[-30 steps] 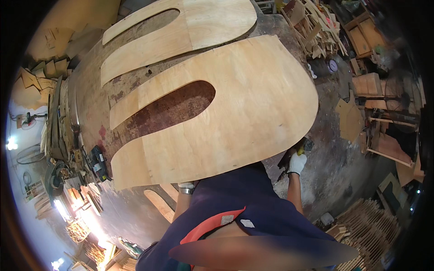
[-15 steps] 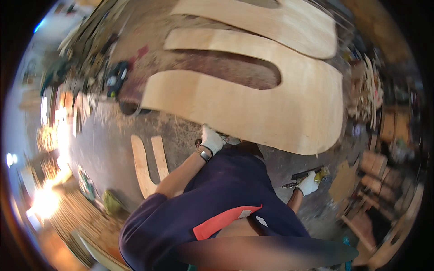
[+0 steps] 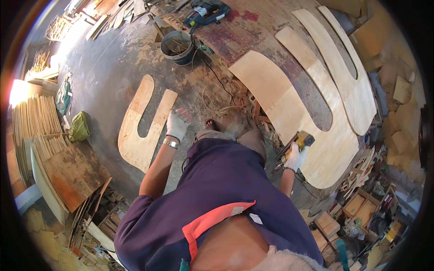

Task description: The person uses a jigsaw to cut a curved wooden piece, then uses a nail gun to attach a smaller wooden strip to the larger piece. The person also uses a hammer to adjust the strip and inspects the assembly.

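our right hand (image 3: pixel 294 159) closed round yellow power tool (image 3: pixel 306 138), by big board (image 3: pixel 332 156) on counter (image 3: pixel 266 34). left hand (image 3: pixel 178 125) loosely open, seemingly empty, by small board (image 3: pixel 131 133) on floor (image 3: pixel 99 67); touch unclear. best we grip tool firmly, clear of board edges.

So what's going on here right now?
The white-gloved right hand grips a yellow and black tool at the edge of the nearer large U-shaped board. Another large U-shaped board lies just past it. The left hand appears empty, close to a separate U-shaped board on the left. A bucket stands farther ahead.
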Motion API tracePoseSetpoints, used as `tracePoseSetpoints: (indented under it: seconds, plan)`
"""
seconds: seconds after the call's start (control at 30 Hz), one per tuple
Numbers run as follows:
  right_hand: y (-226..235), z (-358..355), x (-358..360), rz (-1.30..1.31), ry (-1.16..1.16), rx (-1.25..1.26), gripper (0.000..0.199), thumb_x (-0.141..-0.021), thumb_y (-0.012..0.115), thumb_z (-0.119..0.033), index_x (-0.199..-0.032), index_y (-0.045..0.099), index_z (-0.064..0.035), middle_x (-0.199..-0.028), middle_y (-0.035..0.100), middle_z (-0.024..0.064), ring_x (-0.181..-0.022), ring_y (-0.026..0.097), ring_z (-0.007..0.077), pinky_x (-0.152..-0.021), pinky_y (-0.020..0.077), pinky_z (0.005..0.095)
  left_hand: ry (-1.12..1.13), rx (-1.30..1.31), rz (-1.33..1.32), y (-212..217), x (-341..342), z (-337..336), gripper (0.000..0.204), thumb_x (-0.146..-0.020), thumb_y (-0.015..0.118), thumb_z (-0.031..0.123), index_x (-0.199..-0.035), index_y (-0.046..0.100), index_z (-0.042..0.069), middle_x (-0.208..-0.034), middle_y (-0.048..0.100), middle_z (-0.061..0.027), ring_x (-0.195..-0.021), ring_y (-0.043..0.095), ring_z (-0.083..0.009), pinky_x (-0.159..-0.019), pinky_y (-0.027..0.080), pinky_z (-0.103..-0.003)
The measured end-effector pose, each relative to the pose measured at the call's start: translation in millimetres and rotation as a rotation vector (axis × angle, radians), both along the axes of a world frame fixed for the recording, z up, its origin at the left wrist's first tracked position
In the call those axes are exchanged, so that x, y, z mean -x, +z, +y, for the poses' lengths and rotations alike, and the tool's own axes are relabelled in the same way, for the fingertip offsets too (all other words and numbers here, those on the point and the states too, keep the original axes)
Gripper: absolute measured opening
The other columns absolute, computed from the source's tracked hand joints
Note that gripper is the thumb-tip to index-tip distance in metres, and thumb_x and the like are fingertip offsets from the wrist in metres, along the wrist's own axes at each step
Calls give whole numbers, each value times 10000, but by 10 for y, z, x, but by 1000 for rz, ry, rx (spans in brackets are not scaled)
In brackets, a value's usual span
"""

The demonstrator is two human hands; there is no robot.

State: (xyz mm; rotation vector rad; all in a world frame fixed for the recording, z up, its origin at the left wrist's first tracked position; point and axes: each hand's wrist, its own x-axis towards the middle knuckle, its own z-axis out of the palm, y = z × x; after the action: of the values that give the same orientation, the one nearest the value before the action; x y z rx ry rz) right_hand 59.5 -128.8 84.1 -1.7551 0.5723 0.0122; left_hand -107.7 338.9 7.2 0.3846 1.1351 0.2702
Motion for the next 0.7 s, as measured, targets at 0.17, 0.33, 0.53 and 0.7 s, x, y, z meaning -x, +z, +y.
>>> tracePoseSetpoints:
  seconds: [0.17, 0.33, 0.53, 0.7]
  plan:
    - [-245, 275, -878, -246, 337, 537, 492, -897, 656, -178, -1341, 569, 17, -1043, 726, 165, -782, 698, 278, -721, 565, 425, 134, -91, -11, 44, 209, 399, 591, -1077, 368, 531, -1297, 589, 29, -1171, 675, -133, -967, 666, -330, -833, 522, -461]
    - [-123, 800, -1372, 175, 361, 1095, 760, -886, 727, -251, -1536, 382, -61, -1317, 621, 270, -1176, 643, 386, -953, 533, 493, 122, -135, -83, 19, -127, 359, 565, -1085, 407, 511, -1273, 613, 19, -1133, 695, -133, -924, 674, -323, -795, 531, -420]
    - [-297, 1626, -1358, -126, 671, 1182, 860, -809, 808, -326, -1511, 389, -59, -1407, 504, 299, -1269, 535, 457, -1057, 455, 521, -103, -175, -65, 94, -808, 262, 530, -1093, 420, 476, -1251, 621, 12, -1121, 701, -140, -905, 682, -292, -779, 542, -408]
    - [-652, 2220, -1518, -349, 1060, 941, 901, -764, 830, -454, -1487, 473, -51, -1560, 412, 267, -1415, 415, 461, -1167, 349, 542, -212, -299, -77, 258, -1493, 651, 474, -1095, 436, 424, -1163, 660, 12, -1039, 723, -109, -858, 696, -230, -736, 549, -363]
